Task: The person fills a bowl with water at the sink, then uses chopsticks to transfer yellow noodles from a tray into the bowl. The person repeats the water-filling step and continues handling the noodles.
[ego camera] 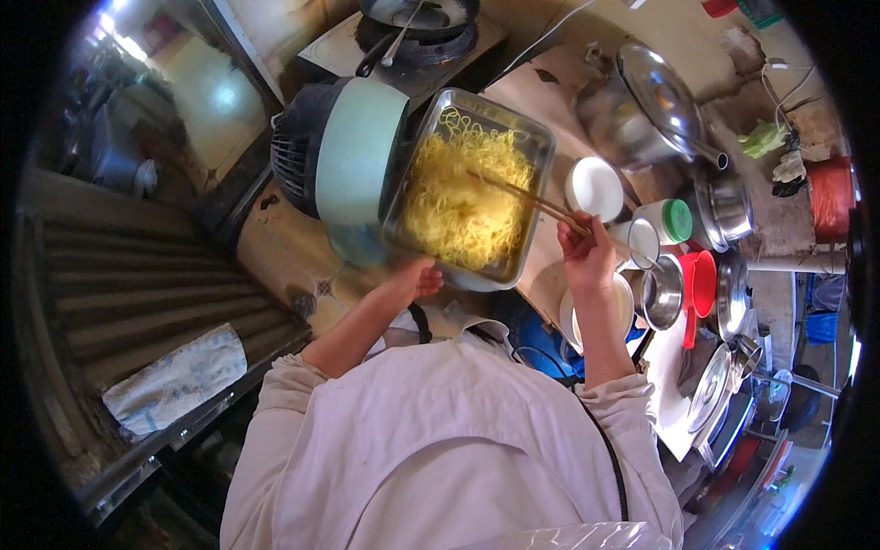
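A rectangular metal tray point(544, 172) full of yellow noodles point(467, 206) is in front of me. My right hand point(590, 258), at the tray's right side, grips a pair of long wooden chopsticks point(526, 196), whose tips reach into the noodles. My left hand point(421, 278) is by the tray's near left corner with its fingers apart; whether it touches the tray cannot be told. Close against the tray's left side stands a pale green and black electric fan point(361, 151), tilted on its side in this view.
A wok point(440, 17) with a ladle sits on a stove at the top. Along the right are a lidded steel pot point(619, 124), a white bowl point(595, 187), a green-lidded jar point(677, 220), a steel bowl point(663, 292) and a red dipper point(700, 282). A cloth point(179, 378) lies at left.
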`<state>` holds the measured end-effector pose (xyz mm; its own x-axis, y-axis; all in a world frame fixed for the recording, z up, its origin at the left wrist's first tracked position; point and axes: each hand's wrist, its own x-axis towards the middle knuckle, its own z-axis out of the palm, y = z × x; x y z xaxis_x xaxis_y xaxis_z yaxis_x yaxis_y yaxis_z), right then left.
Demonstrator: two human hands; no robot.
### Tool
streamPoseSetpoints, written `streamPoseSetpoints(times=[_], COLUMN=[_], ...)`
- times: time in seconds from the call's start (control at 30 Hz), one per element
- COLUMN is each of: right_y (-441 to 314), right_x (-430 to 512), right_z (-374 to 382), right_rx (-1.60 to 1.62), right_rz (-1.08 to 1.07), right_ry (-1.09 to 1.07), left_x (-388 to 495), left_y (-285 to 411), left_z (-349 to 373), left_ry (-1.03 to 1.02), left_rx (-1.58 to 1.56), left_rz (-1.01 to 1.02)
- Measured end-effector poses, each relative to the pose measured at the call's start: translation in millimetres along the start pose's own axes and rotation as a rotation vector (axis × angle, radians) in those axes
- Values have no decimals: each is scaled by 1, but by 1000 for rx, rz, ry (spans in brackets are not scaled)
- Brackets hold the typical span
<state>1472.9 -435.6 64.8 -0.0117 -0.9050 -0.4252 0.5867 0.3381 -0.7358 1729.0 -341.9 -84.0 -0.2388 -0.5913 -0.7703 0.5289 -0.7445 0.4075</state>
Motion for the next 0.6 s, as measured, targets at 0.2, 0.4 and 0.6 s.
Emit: streamPoseSetpoints(times=[0.2,0.4,0.6], right_y=[7,-7,-28], right_x=[-5,-16,-19], right_z=[5,20,42], right_rx=[-55,-370,-554], right_rz=[2,-90,-332], right_ry=[3,-17,-185], left_x=[-4,-1,-2], left_y=[3,4,5], left_z=[3,0,2], left_ry=[23,12,24], left_rx=[-19,-11,11], left_rz=[9,1,0])
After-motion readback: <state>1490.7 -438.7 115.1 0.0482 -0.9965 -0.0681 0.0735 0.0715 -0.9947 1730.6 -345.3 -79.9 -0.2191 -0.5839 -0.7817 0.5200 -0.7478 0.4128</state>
